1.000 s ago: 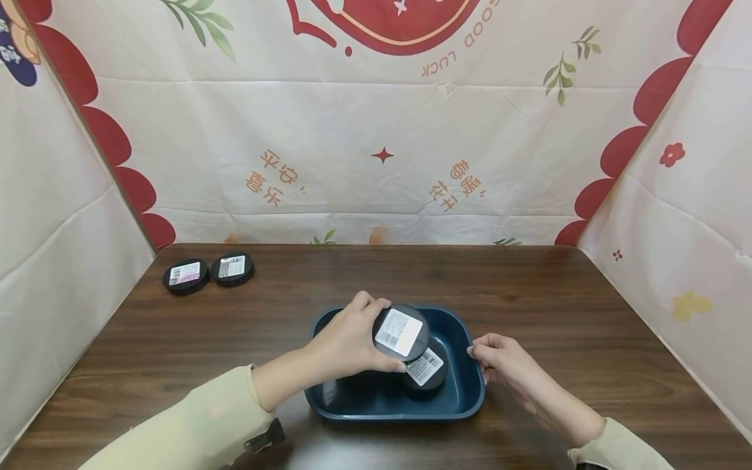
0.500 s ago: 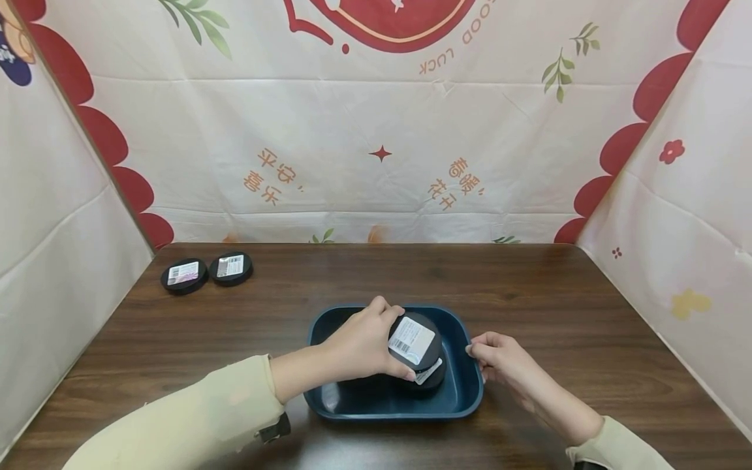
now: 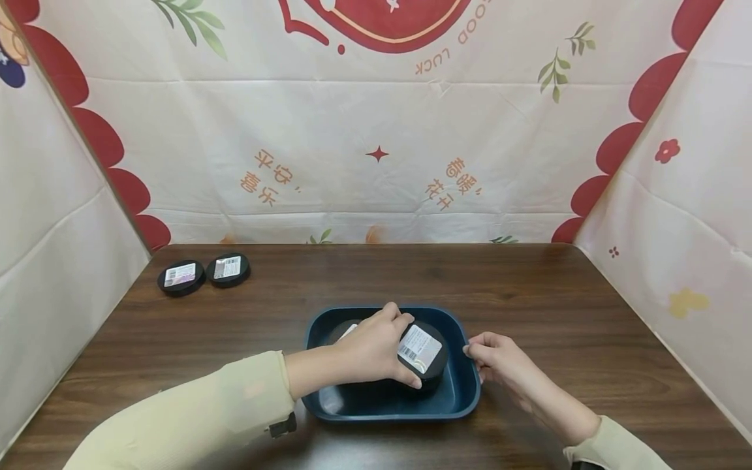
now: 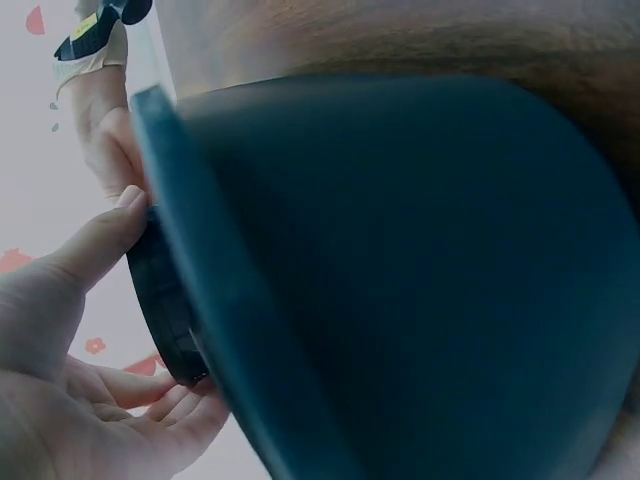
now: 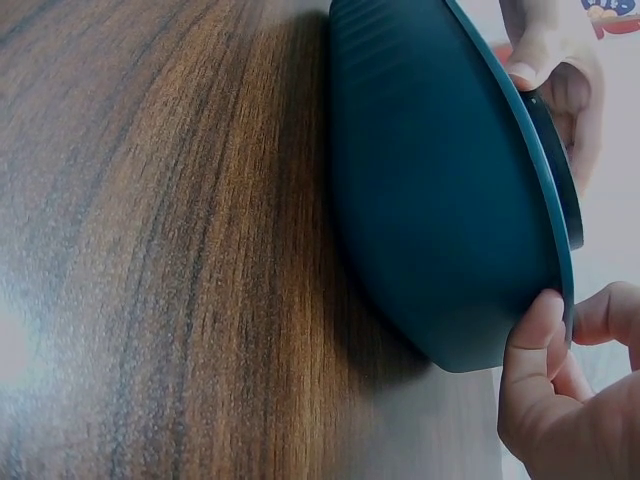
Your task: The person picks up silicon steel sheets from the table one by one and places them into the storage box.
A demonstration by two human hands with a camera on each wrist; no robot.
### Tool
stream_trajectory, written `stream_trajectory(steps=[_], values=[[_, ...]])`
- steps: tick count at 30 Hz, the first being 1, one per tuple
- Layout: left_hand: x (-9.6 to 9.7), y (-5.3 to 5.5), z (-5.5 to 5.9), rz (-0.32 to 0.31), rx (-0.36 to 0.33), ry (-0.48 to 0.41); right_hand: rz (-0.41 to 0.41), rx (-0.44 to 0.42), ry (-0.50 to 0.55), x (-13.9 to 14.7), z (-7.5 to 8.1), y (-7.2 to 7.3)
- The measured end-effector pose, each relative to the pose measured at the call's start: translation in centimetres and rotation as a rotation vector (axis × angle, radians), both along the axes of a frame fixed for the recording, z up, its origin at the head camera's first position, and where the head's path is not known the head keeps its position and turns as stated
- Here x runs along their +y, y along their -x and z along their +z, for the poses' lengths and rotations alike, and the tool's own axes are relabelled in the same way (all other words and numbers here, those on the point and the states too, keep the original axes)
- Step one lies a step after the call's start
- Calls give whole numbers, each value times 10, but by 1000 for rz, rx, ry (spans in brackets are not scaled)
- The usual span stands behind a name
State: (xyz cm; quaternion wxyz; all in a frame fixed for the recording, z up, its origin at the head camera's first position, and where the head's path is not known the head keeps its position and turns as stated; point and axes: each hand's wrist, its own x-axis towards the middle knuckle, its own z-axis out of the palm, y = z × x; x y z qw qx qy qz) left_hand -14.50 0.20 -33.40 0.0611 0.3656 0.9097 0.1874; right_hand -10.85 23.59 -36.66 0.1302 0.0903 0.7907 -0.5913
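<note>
My left hand grips a flat round black container with a white barcode label, low inside the right half of a dark blue tray. Thumb and fingers span its edge. In the left wrist view the same black container shows at the tray's rim, between thumb and fingertips. Under the hand, a second labelled container lies in the tray's left part, mostly hidden. Whatever sits beneath the gripped container is covered. My right hand pinches the tray's right rim, as the right wrist view confirms.
Two more black labelled containers, one at the far left and another beside it, lie near the back left of the wooden table. A white printed cloth hangs behind and along both sides.
The left hand has carried its container right and down, over the container in the tray's right half, which is now hidden. The right hand stays at the rim.
</note>
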Motion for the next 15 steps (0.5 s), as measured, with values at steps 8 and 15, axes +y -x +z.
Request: stream_trajectory(steps=[8, 15], values=[[3, -1, -3, -21, -26, 29, 8, 4, 5, -1, 0, 0], [3, 2, -5, -38, -26, 55, 23, 9, 16, 1, 1, 0]])
